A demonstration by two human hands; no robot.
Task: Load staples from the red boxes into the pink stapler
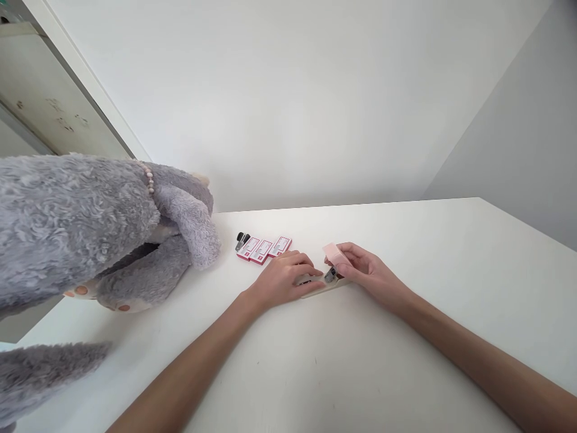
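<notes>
An opened stapler with a pale base (315,292) and a raised pink top (334,254) lies on the white table. My left hand (291,278) is closed around the base, thumb on the near side and fingers on the far side. Between thumb and fingers, my right hand (360,264) grips the pink top at its right end. A silver metal part (331,275) shows between the two hands. Fingers hide much of the stapler's inside. Just beyond my left hand lie several small pink-and-white boxes (261,250), side by side.
A small black-and-silver tool (242,240) rests against the boxes' left end. On the left, a big grey plush toy (81,222) covers part of the white table (288,373). A white wall (288,108) rises behind the table.
</notes>
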